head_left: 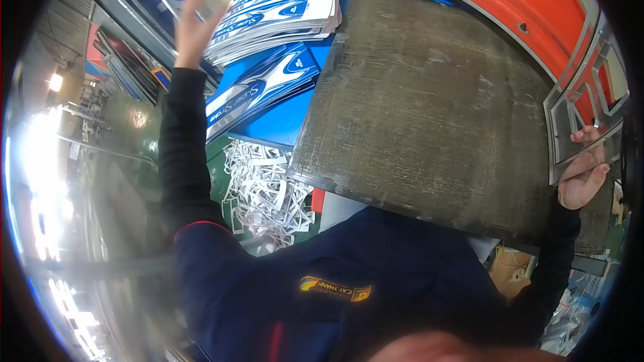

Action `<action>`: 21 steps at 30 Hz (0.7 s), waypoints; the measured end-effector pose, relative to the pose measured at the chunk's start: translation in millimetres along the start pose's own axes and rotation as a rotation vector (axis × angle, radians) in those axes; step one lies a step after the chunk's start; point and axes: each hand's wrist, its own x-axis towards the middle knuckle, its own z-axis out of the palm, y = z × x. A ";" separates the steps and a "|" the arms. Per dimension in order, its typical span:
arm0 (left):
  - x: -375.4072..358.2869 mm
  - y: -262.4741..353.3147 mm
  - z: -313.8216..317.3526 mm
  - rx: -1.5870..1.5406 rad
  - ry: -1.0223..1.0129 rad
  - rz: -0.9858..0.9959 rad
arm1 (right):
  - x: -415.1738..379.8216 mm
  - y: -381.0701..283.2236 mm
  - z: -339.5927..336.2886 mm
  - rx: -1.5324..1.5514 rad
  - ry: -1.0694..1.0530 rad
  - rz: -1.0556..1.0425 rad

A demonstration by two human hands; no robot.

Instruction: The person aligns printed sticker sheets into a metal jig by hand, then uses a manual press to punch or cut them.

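Observation:
My left hand [192, 32] is raised at the upper left, slightly blurred, with its fingers apart and nothing in them. Beside it lies a thick stack of printed sheets [282, 3] with blue and white "Super Stroke" lettering. A smaller stack of blue printed pieces [265, 87] is just below that one. At the far right my right hand [585, 177] grips the lower bar of a metal cutting die [560, 131], a thin-walled frame with curved inner shapes. The die stands tilted up at the right edge of a worn brown cutting board [429, 107].
A red machine arm [516, 0] curves over the back right. The stacks rest on a blue surface [268, 124]. White cut-out scraps [268, 191] are heaped below on the green floor. Metal rails [114, 7] run along the upper left. A cardboard box [511, 271] sits under the board.

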 end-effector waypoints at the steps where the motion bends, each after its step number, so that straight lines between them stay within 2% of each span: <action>1: -8.8 7.8 18.8 0.125 -0.135 0.094 | -0.6 0.1 1.6 0.015 0.013 -0.025; 2: -17.7 11.0 35.0 0.250 -0.269 0.190 | -0.7 -0.2 3.6 0.031 0.027 -0.051; 3: -20.8 20.4 42.5 0.262 -0.408 0.114 | -1.1 -2.6 5.4 0.026 0.031 -0.049; 5: -9.5 6.7 43.3 0.098 -0.534 0.012 | -1.6 -5.9 12.5 -0.014 0.102 -0.067; 7: 4.0 -14.0 38.6 -0.136 -0.470 -0.166 | -0.7 -5.9 15.3 -0.019 0.107 -0.075; 8: 3.4 -15.5 37.2 -0.028 -0.352 -0.143 | -0.7 -6.0 15.9 -0.021 0.106 -0.079; 11: -14.3 23.7 36.9 0.101 -0.419 -0.061 | -2.0 -8.7 15.4 0.052 0.041 -0.048; 13: -21.8 -1.1 44.3 0.093 -0.389 0.009 | -1.2 -12.3 20.8 0.059 0.050 -0.051; 15: -16.8 -24.6 46.0 -0.034 -0.358 -0.336 | -0.3 -12.3 21.5 0.066 0.060 -0.053; 16: -19.6 -25.7 50.2 -0.093 -0.239 -0.360 | -0.1 -11.9 20.5 0.086 0.041 -0.054; 17: -20.5 -32.8 54.6 -0.096 -0.243 -0.355 | 0.3 -12.0 19.3 0.104 0.022 -0.057; 19: -20.8 -50.2 61.1 -0.424 -0.130 -0.373 | 0.2 -10.5 19.3 0.064 0.041 -0.084; 21: -18.4 -53.7 59.7 -0.450 -0.194 -0.436 | 0.8 -10.6 18.4 0.025 0.061 -0.112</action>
